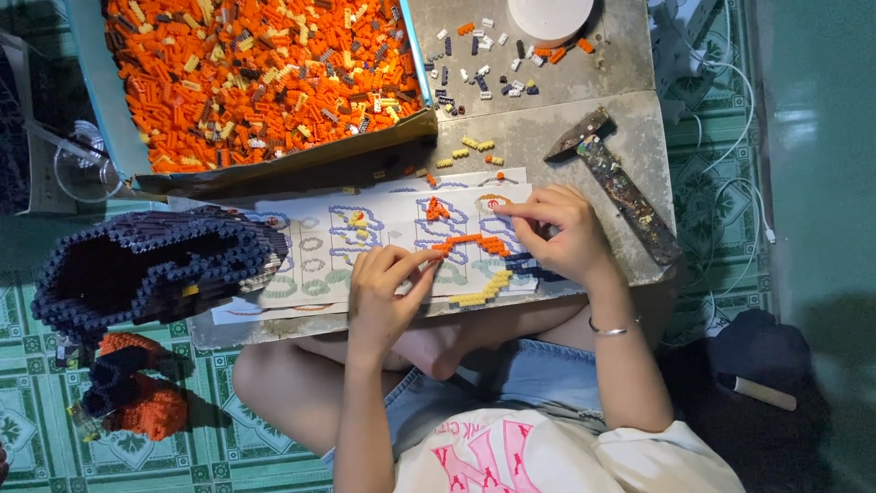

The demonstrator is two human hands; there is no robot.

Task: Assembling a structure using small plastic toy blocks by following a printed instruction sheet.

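There were two hands: the left hand (383, 292) and the right hand (557, 233). There was one paper sheet (319, 246) with coloured pictures on it. One box (265, 82) held far too many little orange bricks to count. There was one hammer (616, 183). There was one white round thing (550, 16) at the top. One big dark blue brick model (146, 269) sat at the side. One smaller orange and blue brick model (132, 388) lay on the floor. One silver bracelet (610, 329) was on the right wrist.
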